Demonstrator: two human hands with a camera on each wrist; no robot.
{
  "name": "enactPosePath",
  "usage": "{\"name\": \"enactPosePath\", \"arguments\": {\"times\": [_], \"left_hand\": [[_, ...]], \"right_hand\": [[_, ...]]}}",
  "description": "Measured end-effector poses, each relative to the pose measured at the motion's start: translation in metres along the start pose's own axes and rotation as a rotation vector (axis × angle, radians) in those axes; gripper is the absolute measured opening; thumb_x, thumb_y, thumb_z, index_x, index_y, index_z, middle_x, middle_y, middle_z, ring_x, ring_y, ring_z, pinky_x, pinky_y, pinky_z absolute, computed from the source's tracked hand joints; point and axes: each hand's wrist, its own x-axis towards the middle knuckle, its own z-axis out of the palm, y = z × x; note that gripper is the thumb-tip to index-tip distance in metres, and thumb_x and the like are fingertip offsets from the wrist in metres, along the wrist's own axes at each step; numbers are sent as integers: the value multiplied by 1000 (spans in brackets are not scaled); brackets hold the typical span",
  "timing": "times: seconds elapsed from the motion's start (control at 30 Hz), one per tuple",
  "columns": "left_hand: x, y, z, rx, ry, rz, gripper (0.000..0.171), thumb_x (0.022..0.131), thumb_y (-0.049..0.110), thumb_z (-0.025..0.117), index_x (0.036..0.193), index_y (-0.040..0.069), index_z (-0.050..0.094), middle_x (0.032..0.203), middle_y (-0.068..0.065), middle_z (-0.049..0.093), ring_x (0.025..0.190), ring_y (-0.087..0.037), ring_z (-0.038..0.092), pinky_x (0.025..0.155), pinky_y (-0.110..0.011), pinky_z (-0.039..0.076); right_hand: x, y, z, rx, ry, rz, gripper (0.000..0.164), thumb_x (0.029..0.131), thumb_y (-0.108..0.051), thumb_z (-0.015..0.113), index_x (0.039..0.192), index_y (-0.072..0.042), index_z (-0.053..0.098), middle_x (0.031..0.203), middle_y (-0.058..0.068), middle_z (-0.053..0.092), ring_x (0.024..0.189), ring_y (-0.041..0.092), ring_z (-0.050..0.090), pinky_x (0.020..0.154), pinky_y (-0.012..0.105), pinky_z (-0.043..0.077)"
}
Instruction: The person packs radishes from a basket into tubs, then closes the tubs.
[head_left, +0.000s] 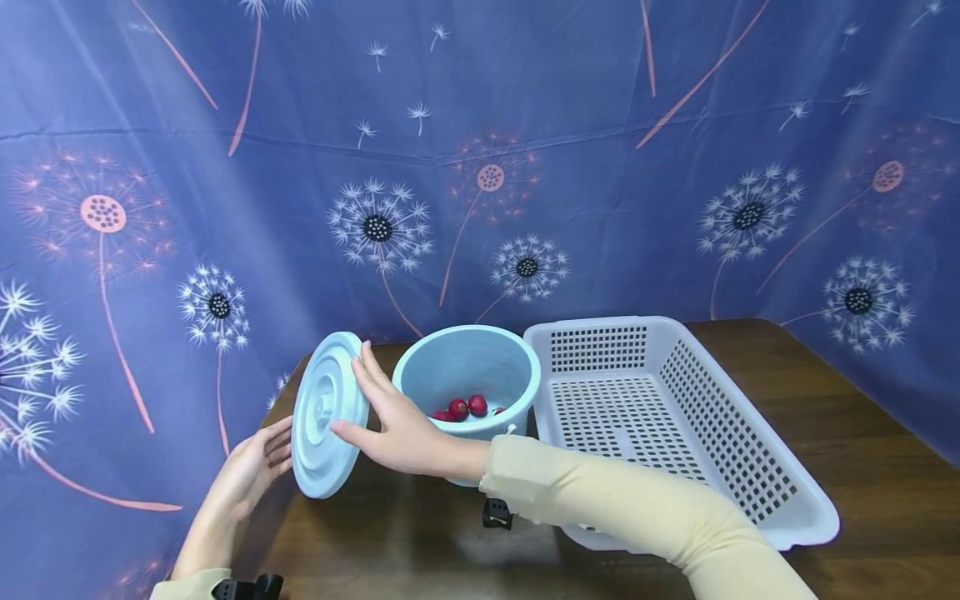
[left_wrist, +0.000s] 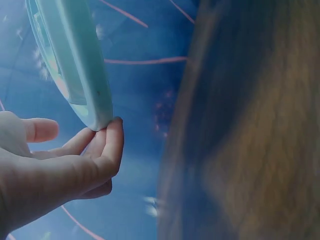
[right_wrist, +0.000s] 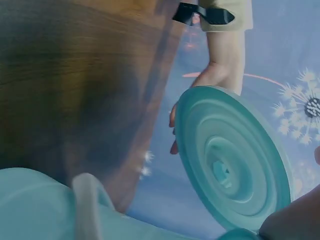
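Observation:
A round light-blue lid point(head_left: 321, 446) is tilted up on its edge above the table's left side. My right hand point(head_left: 405, 429) holds it at the right rim, with the thumb across the near face and the fingers along the edge. My left hand point(head_left: 249, 471) is at the lid's lower left. In the left wrist view, fingertips point(left_wrist: 114, 125) of that hand touch the lid's rim while its thumb stays apart. Beside the right hand stands a light-blue bucket point(head_left: 465, 354), uncovered, with several small round red fruits point(head_left: 477, 406) at its bottom. My right forearm hides part of the bucket's front.
A pale grey perforated basket point(head_left: 813, 517) sits right of the bucket, close beside it, partly behind my right sleeve. Both stand on a dark wooden table point(head_left: 885, 467). A blue curtain point(head_left: 615, 208) with dandelion prints hangs behind the table and down its left side.

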Motion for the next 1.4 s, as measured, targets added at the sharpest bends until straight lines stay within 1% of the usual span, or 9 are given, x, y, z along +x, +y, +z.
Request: {"name": "enactPosePath", "arguments": {"times": [0.17,0.37,0.47,0.57,0.7,0.83,0.93,1.1,1.4], "left_hand": [[2,13,14,-7,6,31,59,104,32,16,146,-9,11,144,-17,28,97,6,52,85,-16,46],[2,35,33,-10,-14,85,62,103,36,20,146,-8,11,149,-23,20,100,7,50,85,-15,44],[3,46,43,10,-39,116,63,103,37,22,147,-7,10,152,-25,15,110,6,45,86,-15,43],[4,56,51,32,-59,134,63,103,37,24,147,-7,10,153,-23,15,126,-8,37,89,-16,41],[5,68,63,39,-72,131,63,103,36,26,147,-6,10,155,-20,13,140,-28,19,106,-33,33],[7,77,75,29,-90,131,63,103,34,28,147,-6,7,156,-17,6,142,-31,10,112,-56,12],[10,81,84,18,-95,131,62,103,32,29,147,-6,8,157,-16,5,142,-32,12,112,-58,8],[13,85,99,26,-92,132,57,103,27,30,146,-7,14,157,-14,7,142,-28,14,113,-51,18],[16,89,118,172,-64,101,61,101,33,38,151,8,14,157,-9,16,135,-32,33,112,-51,20]], "right_hand": [[-1,-7,-14,15,50,24,78,93,-34,55,151,-13,8,155,-16,-13,143,6,-1,115,41,19],[0,-3,-41,3,127,41,75,95,-31,53,151,-12,7,154,-16,-12,142,5,-2,116,39,14],[1,2,-54,-10,166,69,75,95,-32,52,151,-12,6,155,-14,-12,143,6,-3,117,39,12],[0,7,-67,-15,195,120,75,96,-36,50,151,-15,4,155,-13,-12,143,7,-4,117,40,10],[-4,15,-84,-34,223,188,73,97,-40,46,150,-17,2,157,-8,-10,144,12,-4,117,41,8],[-9,23,-100,-57,235,264,72,97,-44,42,151,-16,3,158,-4,-7,145,14,-3,117,41,9],[-13,30,-111,-73,228,319,71,98,-47,39,151,-17,3,158,-3,-6,145,13,-2,117,41,9],[-26,38,-127,-95,200,372,72,98,-41,43,151,-14,3,158,0,-6,145,18,-3,117,44,8],[-55,57,-148,-123,144,450,71,96,-38,49,151,-13,10,158,1,3,145,22,4,116,45,12]]}}
